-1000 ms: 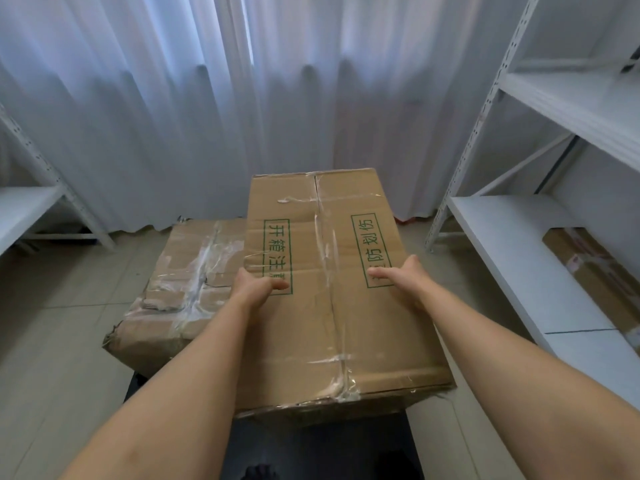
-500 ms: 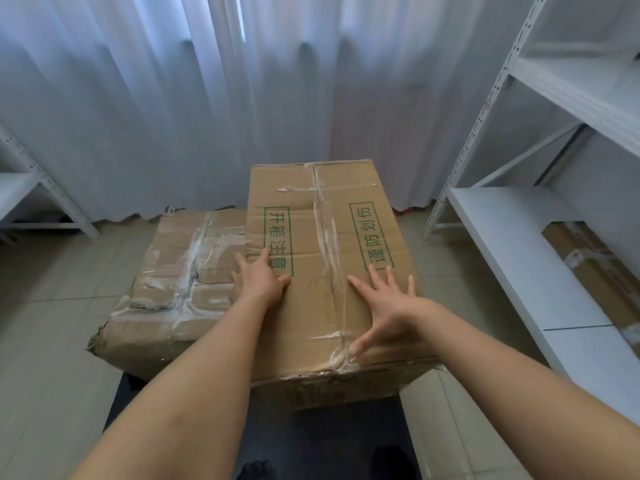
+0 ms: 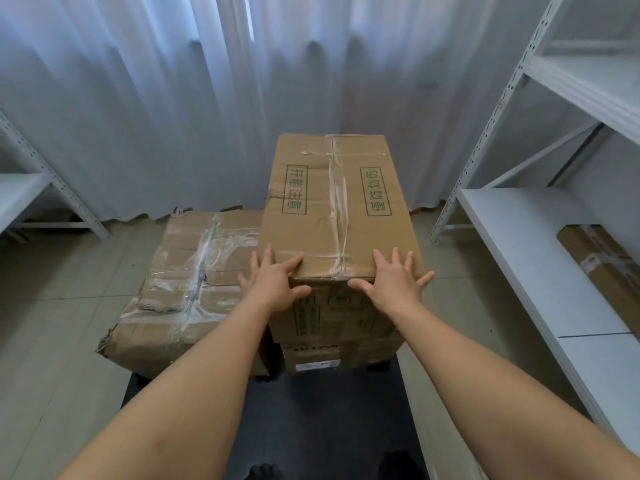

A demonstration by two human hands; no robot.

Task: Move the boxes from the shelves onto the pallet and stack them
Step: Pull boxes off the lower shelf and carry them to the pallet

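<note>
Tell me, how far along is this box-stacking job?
Partway. Done: a crumpled taped box and the tall printed box sit side by side on the dark pallet. In hand: the left hand and right hand press flat on the printed box's near top edge, seemingly settling it. Left: at least one more box lies on the right shelf.

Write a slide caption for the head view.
Both open hands, left hand and right hand, press the printed box on the pallet.
</note>
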